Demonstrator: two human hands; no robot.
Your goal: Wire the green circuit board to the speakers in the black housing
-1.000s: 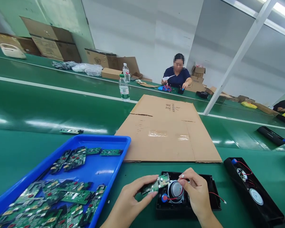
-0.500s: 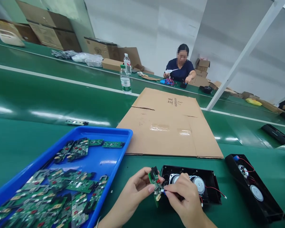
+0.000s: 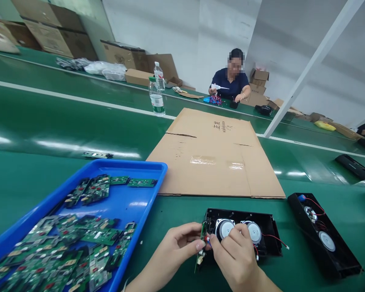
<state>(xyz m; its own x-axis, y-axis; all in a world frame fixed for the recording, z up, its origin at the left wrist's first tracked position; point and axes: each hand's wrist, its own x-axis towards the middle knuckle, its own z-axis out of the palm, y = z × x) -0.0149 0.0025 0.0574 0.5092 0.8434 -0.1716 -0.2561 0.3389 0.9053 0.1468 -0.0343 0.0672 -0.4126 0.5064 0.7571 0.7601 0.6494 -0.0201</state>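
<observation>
My left hand [image 3: 179, 247] grips a green circuit board [image 3: 203, 230] by its edge, between thumb and fingers. The board stands nearly edge-on to me, at the left end of an open black speaker housing [image 3: 269, 221]. Against the board's face, my right hand [image 3: 237, 255] pinches a small wire plug, mostly hidden by the fingertips. Two round speakers, one a white-backed speaker [image 3: 253, 233], sit in the housing partly behind my right hand. A thin red wire [image 3: 275, 239] with a white plug hangs out at the housing's right side.
A blue tray [image 3: 162, 172] full of circuit boards lies at left. Flattened cardboard [image 3: 219, 174] covers the bench ahead. Another black housing [image 3: 325, 239] lies at right. Beyond stand water bottles [image 3: 157, 97] and a seated person [image 3: 231, 81] handling small parts.
My left hand has turned the circuit board from face-on to nearly edge-on. My right fingers have pressed in closer to the board, covering the plug. The camera view has shifted slightly.
</observation>
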